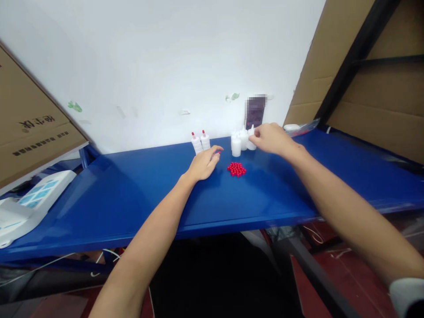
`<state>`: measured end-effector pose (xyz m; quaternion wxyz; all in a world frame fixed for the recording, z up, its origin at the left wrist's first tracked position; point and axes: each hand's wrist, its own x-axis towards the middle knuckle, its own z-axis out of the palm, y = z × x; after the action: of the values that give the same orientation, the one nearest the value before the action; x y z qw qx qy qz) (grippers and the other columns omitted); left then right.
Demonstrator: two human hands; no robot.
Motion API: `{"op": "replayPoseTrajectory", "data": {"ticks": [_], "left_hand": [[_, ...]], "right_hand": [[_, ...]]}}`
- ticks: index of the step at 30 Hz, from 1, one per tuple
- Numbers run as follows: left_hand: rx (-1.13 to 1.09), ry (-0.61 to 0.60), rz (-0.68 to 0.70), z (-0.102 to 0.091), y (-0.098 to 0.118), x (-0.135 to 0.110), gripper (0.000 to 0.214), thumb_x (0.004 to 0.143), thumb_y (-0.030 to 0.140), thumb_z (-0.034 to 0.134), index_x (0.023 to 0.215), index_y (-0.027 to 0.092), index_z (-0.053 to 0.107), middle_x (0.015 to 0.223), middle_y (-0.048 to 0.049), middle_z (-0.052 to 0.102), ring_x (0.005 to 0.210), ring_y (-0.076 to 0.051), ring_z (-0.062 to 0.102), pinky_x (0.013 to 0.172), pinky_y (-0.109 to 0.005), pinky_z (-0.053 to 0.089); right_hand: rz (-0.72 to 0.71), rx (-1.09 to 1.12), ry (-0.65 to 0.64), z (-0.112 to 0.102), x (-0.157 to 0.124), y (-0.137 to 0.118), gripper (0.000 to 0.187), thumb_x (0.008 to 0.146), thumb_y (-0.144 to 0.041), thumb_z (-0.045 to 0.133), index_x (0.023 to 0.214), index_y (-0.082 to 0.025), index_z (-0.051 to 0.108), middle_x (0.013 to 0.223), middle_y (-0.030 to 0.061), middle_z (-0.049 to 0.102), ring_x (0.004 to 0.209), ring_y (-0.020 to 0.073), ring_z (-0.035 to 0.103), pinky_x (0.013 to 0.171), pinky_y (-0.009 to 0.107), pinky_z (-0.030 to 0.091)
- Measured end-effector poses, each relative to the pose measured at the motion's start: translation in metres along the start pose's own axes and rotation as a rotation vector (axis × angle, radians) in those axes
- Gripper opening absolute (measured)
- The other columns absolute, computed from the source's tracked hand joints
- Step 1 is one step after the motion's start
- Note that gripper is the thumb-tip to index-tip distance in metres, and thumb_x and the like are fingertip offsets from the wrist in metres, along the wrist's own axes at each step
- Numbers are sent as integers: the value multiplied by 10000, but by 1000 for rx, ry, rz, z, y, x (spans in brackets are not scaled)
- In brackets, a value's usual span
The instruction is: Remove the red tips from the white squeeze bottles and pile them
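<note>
My left hand (204, 164) hovers just above the table, its thumb and fingers curled around a small red cap (219, 153) that is mostly hidden. Behind it stand two white squeeze bottles (200, 142) with red caps on their nozzles, upright side by side. My right hand (270, 138) is closed on a white squeeze bottle (251, 140) with an uncapped nozzle, at the right of a tight group of white bottles (236, 145). Between my hands and nearer to me lies a small pile of red caps (236, 169).
The blue table (115, 194) ends at a white wall (149, 79) behind the bottles. A dark pixelated panel (255, 110) leans there. A white device (43, 194) sits at left, beside a cardboard box (33, 119). A plastic bag (306, 127) lies at back right.
</note>
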<state>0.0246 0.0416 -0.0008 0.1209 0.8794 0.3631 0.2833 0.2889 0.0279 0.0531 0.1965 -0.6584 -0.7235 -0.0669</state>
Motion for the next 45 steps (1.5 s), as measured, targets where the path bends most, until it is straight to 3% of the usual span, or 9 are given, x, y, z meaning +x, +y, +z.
{"op": "replayPoseTrajectory", "data": {"ticks": [5,9,16,20,23,26,31,39,45], "left_hand": [[-71,67,-57,3,-10,2,348,980,278,317,1098,195,634,961,-51,687,904,-222,639,876,-374,487],[-53,160,-67,9,-13,2,288,1010,333,307,1075,187,547,1024,-75,663,937,-219,612,910,-383,470],[-133,147,-46,10,-10,2,262,1000,414,454,987,178,565,1009,-65,676,916,-199,614,911,-340,487],[-196,115,-54,11,-9,1,324,995,451,510,1127,179,626,1090,-61,705,940,-200,647,913,-323,502],[-139,102,-21,14,-9,0,362,994,457,527,1213,182,615,1114,-75,712,955,-216,665,914,-341,506],[-62,81,45,14,-7,-1,342,1004,427,504,1230,187,598,1110,-83,712,951,-229,671,889,-355,509],[-41,87,121,10,0,-2,315,999,333,472,1265,188,555,1183,-94,697,1015,-239,668,900,-357,502],[41,40,132,10,3,-1,183,995,295,445,1084,195,570,974,-59,672,834,-209,612,770,-329,471],[149,45,163,13,7,2,187,1010,301,414,988,194,565,931,-70,620,859,-220,574,775,-342,467]], "right_hand": [[-26,-60,-231,16,4,9,255,894,-309,562,857,-143,751,887,146,743,800,249,658,663,326,428],[-71,-26,-206,25,5,8,256,921,-303,576,937,-148,778,911,145,755,857,251,675,718,328,465],[-82,-44,-148,25,3,6,221,883,-292,601,894,-161,779,911,143,749,828,262,670,663,337,432],[-68,-59,-31,17,-4,-8,227,875,-281,560,799,-148,728,778,134,707,733,240,627,603,328,358],[-158,4,68,13,-13,-29,244,908,-265,504,780,-151,677,711,108,664,651,201,570,595,326,323],[-352,180,-15,15,-22,-49,334,991,-338,428,792,-171,638,673,69,630,617,171,528,609,320,326],[-475,342,-92,28,-26,-55,310,1034,-452,404,1041,-189,569,801,66,629,682,193,527,640,326,331],[-607,405,-111,38,-19,-45,287,1058,-396,328,901,-208,478,879,64,559,764,192,493,723,337,366],[-590,443,-174,34,-17,-47,312,1053,-362,301,833,-214,465,801,47,557,723,180,490,727,339,371]]}}
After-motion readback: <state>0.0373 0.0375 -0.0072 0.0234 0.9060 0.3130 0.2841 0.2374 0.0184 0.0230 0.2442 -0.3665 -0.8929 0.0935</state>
